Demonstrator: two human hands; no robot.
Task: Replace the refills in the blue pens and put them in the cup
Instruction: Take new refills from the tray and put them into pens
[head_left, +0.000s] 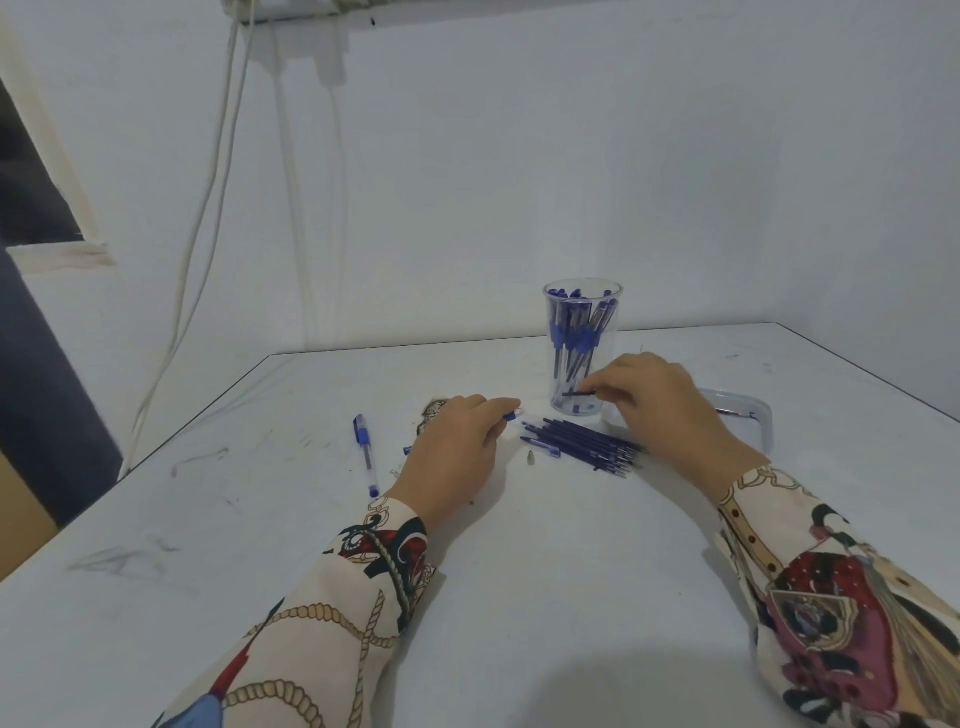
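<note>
Beside the cup (582, 347), my right hand (655, 400) pinches a refill (581, 394); my left hand (457, 452) grips a pen barrel (511, 415).

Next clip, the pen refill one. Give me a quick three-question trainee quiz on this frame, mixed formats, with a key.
1. True or false: the clear cup already holds blue pens.
2. Multiple choice: what does the right hand pinch? A) a dark refill B) a metal pen tip C) nothing
3. Fill in: the whole capped pen lies on the table to the ____ of the left hand.

Key
1. True.
2. A; the tip lies loose beside the pile of refills.
3. Left.
</note>
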